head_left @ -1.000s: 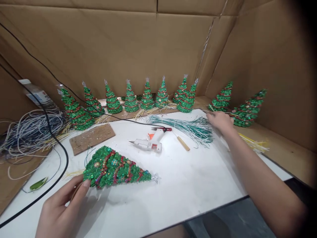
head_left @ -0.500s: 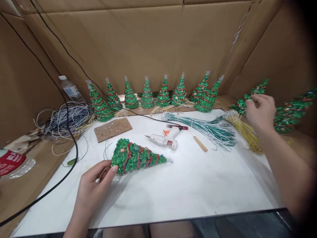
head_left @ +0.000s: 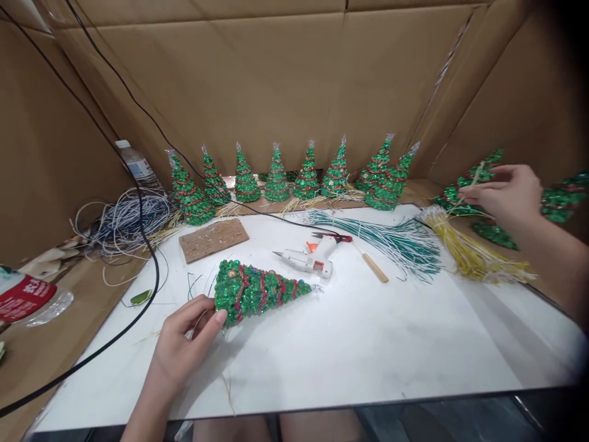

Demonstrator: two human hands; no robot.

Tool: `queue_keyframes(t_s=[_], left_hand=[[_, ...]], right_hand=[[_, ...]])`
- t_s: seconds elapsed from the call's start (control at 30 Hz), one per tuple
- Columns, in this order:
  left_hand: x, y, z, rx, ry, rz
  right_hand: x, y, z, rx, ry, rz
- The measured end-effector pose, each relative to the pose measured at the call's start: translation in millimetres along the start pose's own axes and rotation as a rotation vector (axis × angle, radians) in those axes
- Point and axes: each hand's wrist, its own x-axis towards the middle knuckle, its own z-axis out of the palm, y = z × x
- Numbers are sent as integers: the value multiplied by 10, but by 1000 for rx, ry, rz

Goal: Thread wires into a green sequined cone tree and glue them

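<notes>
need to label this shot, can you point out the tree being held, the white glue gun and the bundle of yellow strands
Held tree (head_left: pixel 260 294), head view, middle of its green side
White glue gun (head_left: pixel 304 261), head view, on its body
Bundle of yellow strands (head_left: pixel 464 245), head view, middle of the strands

A flat white rectangular board (head_left: pixel 391 344) lies on a brown cardboard surface (head_left: pixel 27 356), with a thin yellow-and-white wire bundle (head_left: pixel 469 252) along its right edge. Directly on the board rest a rough brown rectangular slab (head_left: pixel 214 239), a white plastic glue gun (head_left: pixel 308 264), red-handled metal snips (head_left: pixel 343 238), a wooden-handled metal awl (head_left: pixel 375 268) and a fanned green-and-white wire bundle (head_left: pixel 391 242). Behind, glittery green cone-shaped trees (head_left: pixel 247 178) stand on the cardboard.
</notes>
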Motion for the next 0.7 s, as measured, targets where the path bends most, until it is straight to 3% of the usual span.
queue_keyframes(t_s=[0.23, 0.33, 0.43, 0.5, 0.6, 0.7], left_hand=[[34, 56, -12, 9, -25, 52], [32, 77, -18, 10, 2, 57], [32, 90, -20, 30, 56, 43], [36, 98, -20, 52, 72, 53], [48, 108, -17, 32, 51, 78], [60, 110, -10, -26, 15, 72]], right_hand=[[54, -155, -188, 282, 134, 13], [96, -337, -354, 348, 254, -10], [65, -605, -540, 405, 238, -40], [-48, -791, -619, 454, 212, -114], [-372, -1053, -645, 676, 113, -368], [-820, -1314, -624, 892, 21, -443]])
